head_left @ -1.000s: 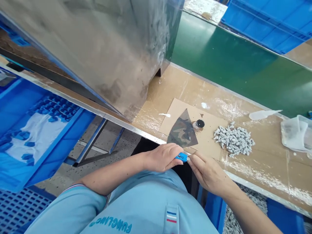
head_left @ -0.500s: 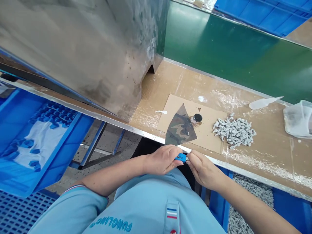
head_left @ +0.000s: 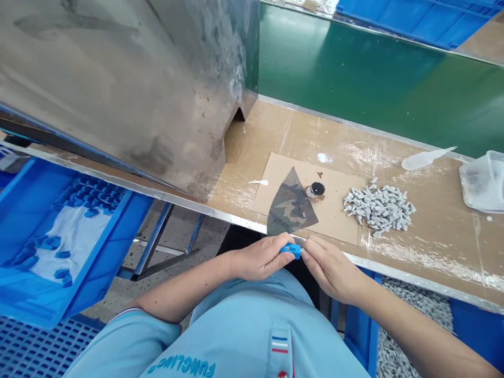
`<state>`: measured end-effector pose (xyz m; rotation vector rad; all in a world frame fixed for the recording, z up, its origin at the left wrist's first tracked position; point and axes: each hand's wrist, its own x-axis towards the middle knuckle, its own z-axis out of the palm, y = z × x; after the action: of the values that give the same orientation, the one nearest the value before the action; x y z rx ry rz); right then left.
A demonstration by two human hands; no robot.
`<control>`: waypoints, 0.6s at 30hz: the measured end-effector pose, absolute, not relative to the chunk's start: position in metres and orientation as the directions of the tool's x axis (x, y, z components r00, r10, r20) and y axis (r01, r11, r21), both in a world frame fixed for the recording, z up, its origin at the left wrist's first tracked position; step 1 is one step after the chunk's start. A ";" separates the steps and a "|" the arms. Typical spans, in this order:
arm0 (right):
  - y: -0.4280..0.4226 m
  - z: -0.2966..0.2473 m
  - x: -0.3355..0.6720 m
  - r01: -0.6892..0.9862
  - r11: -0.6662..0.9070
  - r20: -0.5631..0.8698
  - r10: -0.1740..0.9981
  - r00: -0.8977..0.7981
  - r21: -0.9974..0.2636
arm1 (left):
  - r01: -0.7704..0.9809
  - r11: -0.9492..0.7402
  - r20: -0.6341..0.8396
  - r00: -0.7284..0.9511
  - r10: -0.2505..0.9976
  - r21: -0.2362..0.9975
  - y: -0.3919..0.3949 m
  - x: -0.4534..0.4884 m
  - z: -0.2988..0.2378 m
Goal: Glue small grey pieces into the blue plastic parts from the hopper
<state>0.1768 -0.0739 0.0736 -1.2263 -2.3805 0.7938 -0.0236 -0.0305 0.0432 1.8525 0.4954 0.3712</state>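
Around me: a steel housing (head_left: 118,89) on my left, a green conveyor belt (head_left: 374,73) past the bench top (head_left: 433,247), a blue crate (head_left: 66,236) low left.
Bench: a cardboard sheet (head_left: 338,223) under a camouflage-patterned scrap (head_left: 291,205) and a black-topped jar (head_left: 317,189).
Left to handle: grey plastic pieces (head_left: 378,207), heaped loose beside the sheet, none in my hands.
Held: a blue plastic piece (head_left: 290,251), at the bench edge just below the scrap.
Fingers: my left hand (head_left: 260,257) curled closed around it; my right hand (head_left: 333,270) pinching its end, fingers pressed together.

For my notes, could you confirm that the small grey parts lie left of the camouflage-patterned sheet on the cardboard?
Not left: the head view shows the small grey parts right of the camouflage-patterned sheet on the cardboard.
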 end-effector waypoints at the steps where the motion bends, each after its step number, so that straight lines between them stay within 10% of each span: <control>1: -0.074 0.073 0.176 0.621 0.462 0.057 0.828 -0.558 -0.633 | 0.155 -0.282 0.012 0.859 0.512 0.947 -0.030 -0.023 0.044; 9: -0.079 0.063 0.176 0.571 0.581 0.217 0.786 -0.579 -0.580 | 0.123 -0.162 -0.028 0.870 0.493 0.979 -0.033 -0.021 0.044; 18: -0.074 0.059 0.174 0.554 0.483 0.196 0.845 -0.497 -0.678 | 0.229 -0.524 0.158 0.790 0.593 0.820 -0.043 -0.014 0.031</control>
<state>0.1743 -0.0741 0.0588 -1.1538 -2.2175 0.7469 -0.0140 -0.0427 0.0311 2.1176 0.6079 0.5370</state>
